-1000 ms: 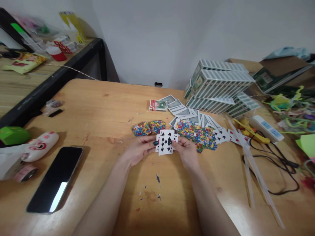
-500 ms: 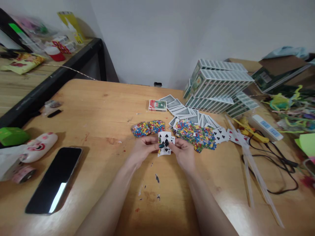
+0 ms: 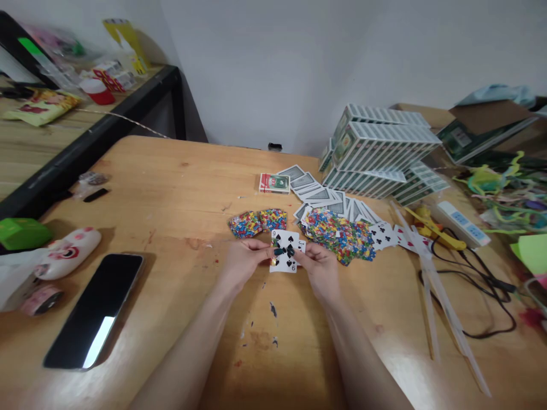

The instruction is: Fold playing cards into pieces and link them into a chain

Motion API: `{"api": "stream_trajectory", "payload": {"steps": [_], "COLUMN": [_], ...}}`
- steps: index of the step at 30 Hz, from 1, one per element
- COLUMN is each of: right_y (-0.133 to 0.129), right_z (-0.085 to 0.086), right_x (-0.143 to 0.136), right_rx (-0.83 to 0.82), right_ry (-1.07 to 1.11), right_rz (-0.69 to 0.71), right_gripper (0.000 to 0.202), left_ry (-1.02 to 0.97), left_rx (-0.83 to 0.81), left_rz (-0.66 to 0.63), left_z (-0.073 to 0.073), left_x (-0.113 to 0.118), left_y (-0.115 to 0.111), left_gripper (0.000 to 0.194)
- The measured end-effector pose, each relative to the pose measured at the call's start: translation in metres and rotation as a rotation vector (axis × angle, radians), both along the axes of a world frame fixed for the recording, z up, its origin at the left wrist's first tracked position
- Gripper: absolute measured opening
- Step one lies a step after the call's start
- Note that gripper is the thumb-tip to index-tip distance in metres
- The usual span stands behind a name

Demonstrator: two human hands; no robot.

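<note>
Between my two hands, low over the table, are a few playing cards [image 3: 285, 263], faces up, with a nine of spades on top and a J corner showing at the right. My left hand [image 3: 244, 259] pinches their left edge, thumb on the face. On the right edge, my right hand [image 3: 319, 265] grips them the same way. Just beyond lie two small piles of multicoloured patterned cards [image 3: 273, 218]. A larger spread of the same pattern [image 3: 327, 225] lies beyond my right hand.
Behind are grey-backed cards [image 3: 318, 193], a red and green card box [image 3: 274, 183] and stacked card boxes [image 3: 384, 145]. A phone [image 3: 96, 310] lies left. Clear strips [image 3: 444, 302], a black cable and a power strip [image 3: 464, 222] are at right.
The top card has shifted slightly left and lies flatter, so its nine corner now shows at upper left. Both hands keep their pinch. The camera view has moved slightly.
</note>
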State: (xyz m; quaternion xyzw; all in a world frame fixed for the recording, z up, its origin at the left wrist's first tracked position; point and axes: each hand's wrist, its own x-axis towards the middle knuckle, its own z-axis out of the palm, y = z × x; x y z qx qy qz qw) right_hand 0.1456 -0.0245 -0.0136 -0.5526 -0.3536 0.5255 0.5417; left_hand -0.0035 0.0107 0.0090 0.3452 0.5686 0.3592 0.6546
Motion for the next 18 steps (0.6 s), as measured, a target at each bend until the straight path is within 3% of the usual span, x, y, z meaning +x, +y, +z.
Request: {"api": "stream_trajectory", "payload": {"steps": [5, 11, 18], "right_y": [-0.001, 0.001, 0.004], "right_z": [0.004, 0.0, 0.0], "right_x": [-0.002, -0.002, 0.003], "right_rx": [-0.013, -0.032, -0.035], "right_ry": [0.004, 0.058, 0.244], "right_rz": [-0.011, 0.004, 0.001], "right_gripper": [0.02, 0.019, 0.013], "left_ry": [0.062, 0.052, -0.246], "left_rx": [0.065, 0.106, 0.056], "left_rz": [-0.03, 0.01, -0.128], "left_z": [-0.006, -0.011, -0.004], "left_x": [-0.003, 0.002, -0.004], "left_y": [0.001, 0.0, 0.003], "left_gripper": [0.014, 0.028, 0.029]}}
